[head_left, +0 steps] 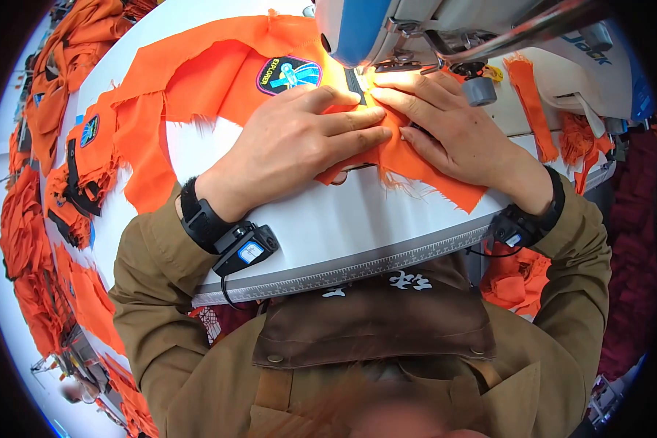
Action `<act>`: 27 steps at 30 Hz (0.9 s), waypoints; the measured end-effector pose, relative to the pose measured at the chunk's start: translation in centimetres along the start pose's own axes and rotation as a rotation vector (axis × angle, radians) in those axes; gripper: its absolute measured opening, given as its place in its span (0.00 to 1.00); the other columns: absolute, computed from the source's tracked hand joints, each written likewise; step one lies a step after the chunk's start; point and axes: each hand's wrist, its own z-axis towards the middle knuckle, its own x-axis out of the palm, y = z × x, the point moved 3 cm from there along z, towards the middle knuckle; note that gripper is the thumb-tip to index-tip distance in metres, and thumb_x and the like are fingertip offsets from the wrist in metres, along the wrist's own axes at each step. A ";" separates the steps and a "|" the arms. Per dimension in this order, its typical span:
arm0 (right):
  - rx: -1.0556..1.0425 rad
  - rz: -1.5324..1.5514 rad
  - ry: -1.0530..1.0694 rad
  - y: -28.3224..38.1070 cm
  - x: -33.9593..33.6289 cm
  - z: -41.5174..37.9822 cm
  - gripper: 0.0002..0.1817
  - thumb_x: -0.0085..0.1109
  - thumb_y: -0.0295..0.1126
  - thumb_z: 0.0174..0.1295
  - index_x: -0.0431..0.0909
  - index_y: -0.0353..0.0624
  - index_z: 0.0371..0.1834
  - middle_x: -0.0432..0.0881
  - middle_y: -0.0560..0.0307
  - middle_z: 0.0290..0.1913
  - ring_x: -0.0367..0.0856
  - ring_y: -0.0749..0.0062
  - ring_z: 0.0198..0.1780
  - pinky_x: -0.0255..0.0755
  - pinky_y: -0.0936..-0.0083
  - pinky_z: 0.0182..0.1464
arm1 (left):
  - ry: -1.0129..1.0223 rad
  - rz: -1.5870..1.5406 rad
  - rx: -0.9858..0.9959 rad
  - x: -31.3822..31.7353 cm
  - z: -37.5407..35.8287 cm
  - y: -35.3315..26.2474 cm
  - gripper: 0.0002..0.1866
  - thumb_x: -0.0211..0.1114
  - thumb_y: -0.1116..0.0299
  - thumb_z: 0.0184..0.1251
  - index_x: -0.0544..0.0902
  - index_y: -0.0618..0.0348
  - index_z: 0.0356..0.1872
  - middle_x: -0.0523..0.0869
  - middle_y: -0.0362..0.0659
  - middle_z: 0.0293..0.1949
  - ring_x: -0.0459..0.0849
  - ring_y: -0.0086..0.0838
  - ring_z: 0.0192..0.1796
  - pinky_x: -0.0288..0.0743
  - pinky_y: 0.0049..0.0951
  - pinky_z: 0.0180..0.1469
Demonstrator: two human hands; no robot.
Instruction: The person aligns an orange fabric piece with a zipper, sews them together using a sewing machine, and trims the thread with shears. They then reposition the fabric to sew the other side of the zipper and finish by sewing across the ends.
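A piece of orange fabric (219,87) lies across the white sewing table (321,219), its cut edges frayed. On it sits a dark embroidered patch (290,74) reading "EXPLORER". My left hand (299,135) rests on the cloth just below the patch, fingers stretched out towards the needle area. From the other side my right hand (449,120) presses flat on the cloth, its fingertips close to the presser foot. A narrow dark strip (355,84) runs between the two hands under the lit sewing machine head (387,36). The needle itself is hard to make out.
A ruler strip (358,266) lines the table's front edge. Orange pieces with another patch (89,131) lie at the left. Heaps of orange garments (29,248) hang beyond. Orange scraps (529,109) lie right of the machine. Dark red cloth (631,226) is at far right.
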 end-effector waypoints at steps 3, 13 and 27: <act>0.016 0.007 0.009 -0.2 -0.1 0.3 0.25 0.60 0.34 0.74 0.76 0.46 0.73 0.81 0.51 0.68 0.78 0.49 0.68 0.69 0.53 0.72 | 0.003 0.019 -0.019 0.0 0.1 0.1 0.34 0.76 0.66 0.51 0.88 0.44 0.66 0.91 0.35 0.59 0.88 0.38 0.58 0.85 0.37 0.56; 0.045 0.042 0.022 -1.5 0.1 0.6 0.23 0.59 0.37 0.77 0.77 0.45 0.73 0.84 0.46 0.62 0.79 0.46 0.62 0.69 0.52 0.71 | 0.053 0.008 -0.059 -0.1 0.3 0.5 0.33 0.74 0.64 0.54 0.88 0.43 0.67 0.91 0.36 0.61 0.87 0.40 0.61 0.83 0.39 0.61; 0.053 0.021 0.051 -2.6 0.7 0.7 0.21 0.57 0.43 0.79 0.83 0.35 0.59 0.84 0.43 0.54 0.77 0.45 0.61 0.71 0.53 0.67 | 0.075 0.079 -0.082 0.1 0.3 1.3 0.24 0.67 0.68 0.66 0.89 0.42 0.64 0.91 0.37 0.60 0.86 0.39 0.64 0.81 0.41 0.62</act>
